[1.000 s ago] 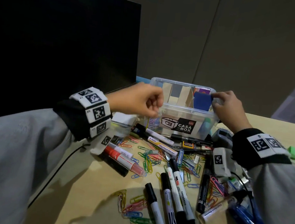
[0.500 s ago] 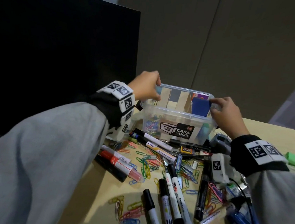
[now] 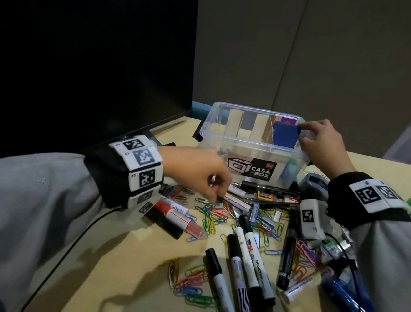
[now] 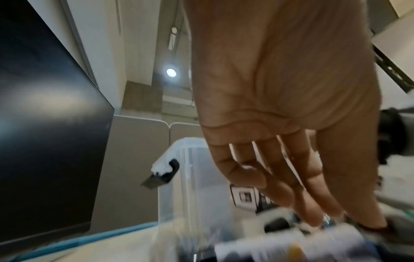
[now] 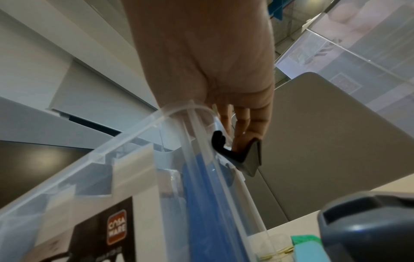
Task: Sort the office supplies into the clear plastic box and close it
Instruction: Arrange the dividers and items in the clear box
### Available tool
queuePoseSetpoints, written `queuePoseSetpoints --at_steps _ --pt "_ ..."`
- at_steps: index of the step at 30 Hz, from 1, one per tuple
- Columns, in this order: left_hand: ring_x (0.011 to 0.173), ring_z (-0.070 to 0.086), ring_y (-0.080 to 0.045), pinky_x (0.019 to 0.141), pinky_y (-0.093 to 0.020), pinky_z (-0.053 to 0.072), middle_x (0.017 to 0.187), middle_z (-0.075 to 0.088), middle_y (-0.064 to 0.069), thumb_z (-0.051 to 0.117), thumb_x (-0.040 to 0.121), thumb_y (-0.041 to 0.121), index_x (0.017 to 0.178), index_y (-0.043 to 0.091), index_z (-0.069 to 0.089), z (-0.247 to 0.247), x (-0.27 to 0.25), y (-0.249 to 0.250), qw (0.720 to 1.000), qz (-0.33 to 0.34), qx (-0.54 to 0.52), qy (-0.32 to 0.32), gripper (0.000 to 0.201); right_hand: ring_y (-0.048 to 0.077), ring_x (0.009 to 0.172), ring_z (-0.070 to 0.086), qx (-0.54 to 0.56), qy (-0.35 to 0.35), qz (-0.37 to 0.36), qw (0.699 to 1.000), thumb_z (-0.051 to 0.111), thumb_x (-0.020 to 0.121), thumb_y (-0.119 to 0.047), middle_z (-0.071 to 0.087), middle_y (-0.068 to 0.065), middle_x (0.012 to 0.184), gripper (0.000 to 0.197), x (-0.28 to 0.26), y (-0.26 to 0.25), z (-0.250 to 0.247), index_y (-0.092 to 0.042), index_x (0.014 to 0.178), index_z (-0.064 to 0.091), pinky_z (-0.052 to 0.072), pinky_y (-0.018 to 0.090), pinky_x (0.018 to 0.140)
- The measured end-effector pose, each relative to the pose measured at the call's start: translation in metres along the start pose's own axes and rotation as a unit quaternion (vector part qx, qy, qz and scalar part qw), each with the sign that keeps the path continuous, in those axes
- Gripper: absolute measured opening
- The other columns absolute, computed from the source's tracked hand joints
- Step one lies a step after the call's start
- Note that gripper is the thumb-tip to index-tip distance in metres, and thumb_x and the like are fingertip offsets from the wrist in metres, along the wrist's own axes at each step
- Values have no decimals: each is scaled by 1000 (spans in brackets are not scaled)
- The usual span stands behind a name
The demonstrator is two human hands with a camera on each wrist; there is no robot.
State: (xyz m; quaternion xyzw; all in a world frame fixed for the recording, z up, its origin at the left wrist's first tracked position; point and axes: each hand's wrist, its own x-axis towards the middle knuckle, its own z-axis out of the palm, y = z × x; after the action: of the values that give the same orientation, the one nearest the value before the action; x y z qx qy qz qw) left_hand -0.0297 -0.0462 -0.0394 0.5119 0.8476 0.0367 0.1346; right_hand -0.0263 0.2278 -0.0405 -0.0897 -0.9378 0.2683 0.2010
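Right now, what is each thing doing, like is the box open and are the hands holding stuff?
clear plastic box: open, no lid on.
left hand: fingers curled at a whiteboard marker.
right hand: holds the box's right rim.
paper clips: loose on the desk.
monitor: dark.

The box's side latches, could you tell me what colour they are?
Black, clearest on the latch in the right wrist view.

Clear box (image 3: 250,144) top open; markers (image 3: 248,256), paper clips (image 3: 208,220) crowd desk (image 3: 125,261) before it; monitor (image 3: 84,53) blocks left.
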Motion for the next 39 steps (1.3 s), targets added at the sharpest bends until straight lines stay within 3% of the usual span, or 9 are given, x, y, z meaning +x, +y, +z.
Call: queuePoseSetpoints --at_steps 5,11,16,20,24,27,31,36,39 --pt "103 45 -7 83 -28 45 118 59 15 74 82 41 126 31 59 24 -4 2 994 13 87 -57 47 28 113 50 5 3 4 1000 43 100 -15 46 10 129 33 0 0 0 -13 130 59 52 47 91" --pt "109 37 -14 80 -38 50 132 51 15 70 83 32 138 33 48 40 2 11 981 41 179 -63 58 29 113 50 8 0 4 1000 43 100 -14 45 11 129 34 0 0 0 -12 130 59 51 49 92" --pt "104 39 -13 75 -36 48 117 58 10 66 88 28 115 26 60 45 10 11 979 59 189 -41 29 24 112 49 18 -1 8 1000 43 101 -15 44 9 132 34 -1 0 0 -13 131 57 51 45 94" --pt "106 45 -17 77 -39 48 105 63 5 65 88 23 98 20 59 45 14 7 984 47 166 -47 12 26 114 50 20 -1 7 1000 44 100 -15 45 9 131 33 0 1 1 -13 131 58 51 47 94" --pt "100 50 -19 79 -38 46 94 60 2 65 88 20 90 19 54 44 15 4 993 25 101 -51 11 26 112 50 20 0 9 1000 44 100 -15 45 9 130 34 1 1 0 -14 131 58 52 48 91" --pt "87 52 -18 73 -30 42 88 58 1 68 88 20 89 15 56 42 13 2 999 12 39 -27 13 25 111 50 21 1 10 1000 44 100 -15 45 9 130 33 1 2 1 -14 131 58 52 48 91" --pt "62 48 -2 58 -14 34 71 54 10 73 86 19 82 15 57 38 8 -3 999 4 -46 19 17 26 113 50 23 -1 8 1000 45 100 -15 45 9 131 33 2 2 1 -14 131 57 52 46 92" --pt "64 53 9 62 -8 38 72 57 15 75 84 19 85 22 61 17 2 -4 985 -16 -146 87 14 25 111 50 20 -2 7 1000 45 100 -15 45 9 131 32 2 2 0 -15 130 57 52 48 92" --pt "67 56 7 66 -11 43 75 60 13 76 82 18 84 22 63 -3 0 -8 966 -24 -200 162 13 24 109 50 19 -3 7 1000 45 100 -16 45 9 130 32 2 2 1 -15 130 57 52 47 92"
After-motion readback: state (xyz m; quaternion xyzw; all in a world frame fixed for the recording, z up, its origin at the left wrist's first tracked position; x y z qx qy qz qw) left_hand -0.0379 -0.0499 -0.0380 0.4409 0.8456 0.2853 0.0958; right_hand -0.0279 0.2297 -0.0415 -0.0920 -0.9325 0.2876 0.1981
